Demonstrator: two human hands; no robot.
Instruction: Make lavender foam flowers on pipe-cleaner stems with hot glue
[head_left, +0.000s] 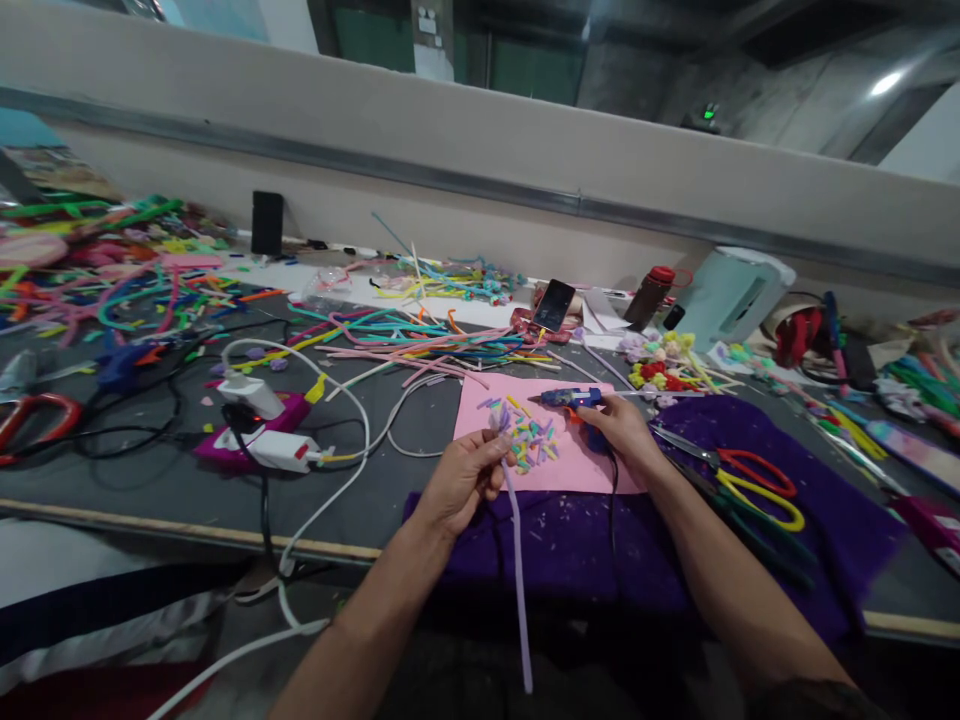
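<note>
My left hand (463, 478) pinches a lilac pipe cleaner (516, 560) near its curled top end; the rest hangs down past the table edge. My right hand (624, 428) grips a blue glue gun (571, 399) that lies on a pink sheet (577, 462), nozzle pointing left. A small heap of short coloured pipe-cleaner pieces (531, 438) sits on the pink sheet between my hands. A purple cloth (570, 540) lies under the sheet and drapes over the front edge.
Scissors with red and yellow handles (750, 482) lie on the purple cloth at right. A power strip with white plugs (259, 430) and cables sits left. Long coloured pipe cleaners (420, 335) cover the middle and left. A phone (553, 304), bottle (649, 296) and kettle (731, 294) stand behind.
</note>
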